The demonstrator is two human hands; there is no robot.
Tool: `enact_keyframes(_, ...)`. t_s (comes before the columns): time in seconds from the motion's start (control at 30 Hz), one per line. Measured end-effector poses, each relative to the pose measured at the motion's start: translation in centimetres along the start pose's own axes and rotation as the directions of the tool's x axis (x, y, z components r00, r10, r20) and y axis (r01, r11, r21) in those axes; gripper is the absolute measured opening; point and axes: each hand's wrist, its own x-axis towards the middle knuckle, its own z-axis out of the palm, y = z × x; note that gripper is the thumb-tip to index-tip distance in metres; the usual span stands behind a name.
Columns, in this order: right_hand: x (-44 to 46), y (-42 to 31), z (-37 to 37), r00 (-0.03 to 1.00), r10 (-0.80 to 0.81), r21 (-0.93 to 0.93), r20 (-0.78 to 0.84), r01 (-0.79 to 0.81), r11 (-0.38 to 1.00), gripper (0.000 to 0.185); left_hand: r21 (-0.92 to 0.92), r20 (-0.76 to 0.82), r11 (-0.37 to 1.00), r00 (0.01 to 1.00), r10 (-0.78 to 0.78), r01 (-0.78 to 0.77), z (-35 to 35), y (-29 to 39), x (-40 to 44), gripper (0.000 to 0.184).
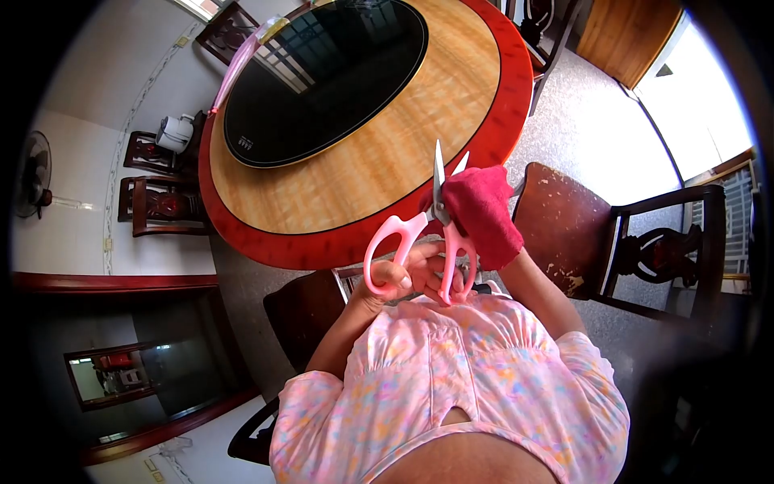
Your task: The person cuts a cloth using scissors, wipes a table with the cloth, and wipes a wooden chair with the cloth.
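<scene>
My left hand holds a pair of scissors by its pink handles, fingers curled at the two loops. The blades point up and away from me and stand apart. A dark red cloth is bunched against the right-hand blade, whose tip sticks out above it. The cloth covers most of my right hand, so its fingers are hidden; my right wrist comes out below. It grips the cloth against the scissors. Both hands are in front of my chest, near the table's edge.
A round table with a red rim and a black glass turntable stands ahead. A worn wooden chair is close on my right. More dark chairs stand at the left; a wall fan hangs at far left.
</scene>
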Motion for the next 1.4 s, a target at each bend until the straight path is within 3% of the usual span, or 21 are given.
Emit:
enact_keyframes(0.07, 0.6, -2.0, -1.3, 0.992, -0.128, -0.460, -0.007, 0.110, 0.881, 0.012, 0.004, -0.005, 1.000, 1.000, 0.003, -0.003, 0.1, 0.0, -0.2, 0.075)
enact_keyframes(0.13, 0.9, -3.5, -2.1, 0.992, -0.107, -0.317, -0.061, 0.082, 0.945, 0.015, 0.011, -0.010, 1.000, 1.000, 0.008, -0.008, 0.1, -0.1, -0.3, 0.075)
enact_keyframes(0.17, 0.9, -4.9, -2.7, 0.998, -0.044, -0.663, -0.052, -0.002, 0.748, 0.014, 0.013, -0.008, 1.000, 1.000, 0.008, -0.008, 0.1, -0.1, -0.3, 0.075)
enact_keyframes(0.27, 1.8, -5.1, -4.2, 0.988, -0.140, -0.563, -0.062, 0.081, 0.822, 0.015, 0.010, -0.014, 1.000, 1.000, 0.021, -0.021, 0.3, -0.1, -0.7, 0.075)
enact_keyframes(0.37, 2.7, -2.9, -5.7, 0.974, -0.146, -0.565, -0.174, 0.023, 0.825, 0.019, 0.025, -0.025, 0.999, 0.999, 0.028, -0.028, 0.4, -0.2, -1.1, 0.075)
enact_keyframes(0.43, 1.5, -3.0, -8.0, 0.973, -0.211, -0.826, -0.094, 0.042, 0.563, 0.021, 0.052, -0.043, 0.998, 0.998, 0.041, -0.039, 0.5, -0.1, -1.2, 0.074)
enact_keyframes(0.53, 1.9, -4.2, -7.1, 0.964, 0.122, -0.645, -0.237, -0.250, 0.722, 0.013, 0.176, -0.111, 0.981, 0.989, 0.099, -0.079, 0.3, 0.5, -1.1, 0.074)
enact_keyframes(0.57, 1.9, -3.6, -5.8, 0.910, -0.139, -0.900, -0.390, -0.344, 0.269, 0.012, 0.259, -0.143, 0.961, 0.980, 0.137, -0.096, 0.3, 1.0, -0.9, 0.074)
enact_keyframes(0.63, 1.8, -0.8, -3.7, 0.935, -0.193, -0.950, -0.298, -0.311, -0.041, 0.017, 0.564, -0.216, 0.818, 0.936, 0.277, -0.112, 0.0, 1.7, -0.4, 0.073)
enact_keyframes(0.67, 1.7, -2.3, -3.7, 0.935, -0.193, -0.950, -0.296, -0.309, -0.041, 0.017, 0.814, -0.221, 0.578, 0.884, 0.412, -0.066, -0.2, 1.8, -0.1, 0.072)
enact_keyframes(0.73, 1.0, -6.4, -3.5, 0.979, 0.200, -0.931, 0.024, -0.051, 0.362, 0.024, 0.982, -0.181, 0.076, 0.761, 0.623, 0.172, -0.7, 1.9, 0.4, 0.070)
enact_keyframes(0.77, 0.4, -6.0, -2.9, 0.980, 0.200, -0.930, 0.022, -0.053, 0.362, 0.024, 0.962, -0.199, -0.005, 0.710, 0.675, 0.274, -0.4, 1.9, 0.9, 0.071)
enact_keyframes(0.8, -0.2, -5.0, -2.0, 1.000, -0.015, -0.829, -0.003, 0.006, 0.559, 0.028, 0.924, -0.205, -0.079, 0.657, 0.726, 0.375, -0.2, 1.8, 1.4, 0.071)
enact_keyframes(0.83, -0.4, -4.4, -1.6, 0.992, -0.117, -0.765, -0.038, 0.046, 0.642, 0.030, 0.863, -0.205, -0.188, 0.665, 0.718, 0.469, -0.6, 1.7, 1.5, 0.075)
enact_keyframes(0.93, -0.4, -3.1, -0.6, 0.925, -0.352, -0.429, -0.144, 0.262, 0.864, 0.030, 0.689, -0.367, -0.212, 0.585, 0.723, 0.693, 1.6, 1.9, 2.7, 0.082)
enact_keyframes(1.0, 0.6, -3.1, 0.2, 0.945, -0.314, -0.356, -0.085, 0.266, 0.896, 0.028, 0.622, -0.362, -0.246, 0.552, 0.752, 0.743, 1.6, 1.1, 3.5, 0.085)
enact_keyframes(1.03, 0.8, -3.5, 0.9, 0.956, -0.204, 0.006, -0.210, 0.209, 0.978, 0.026, 0.550, -0.351, -0.276, 0.518, 0.780, 0.789, 1.5, 0.8, 3.8, 0.088)
enact_keyframes(1.13, 0.7, -3.2, 0.2, 0.845, -0.405, -0.152, -0.348, 0.375, 0.914, 0.023, 0.505, -0.228, -0.356, 0.519, 0.824, 0.787, 0.0, -0.2, 4.0, 0.093)
enact_keyframes(1.23, 0.7, -2.9, 0.1, 0.899, -0.352, -0.291, -0.260, 0.275, 0.917, 0.023, 0.522, -0.240, -0.360, 0.538, 0.808, 0.773, 1.2, 0.5, 3.7, 0.082)
enact_keyframes(1.33, 1.3, -2.0, 0.5, 0.851, -0.375, -0.359, -0.367, 0.243, 0.901, 0.020, 0.553, -0.269, -0.337, 0.547, 0.793, 0.762, 1.6, 0.9, 3.5, 0.082)
enact_keyframes(1.4, 1.9, -1.6, 0.4, 0.769, -0.441, -0.313, -0.463, 0.323, 0.893, 0.016, 0.554, -0.267, -0.338, 0.548, 0.793, 0.760, 1.9, 1.2, 3.4, 0.081)
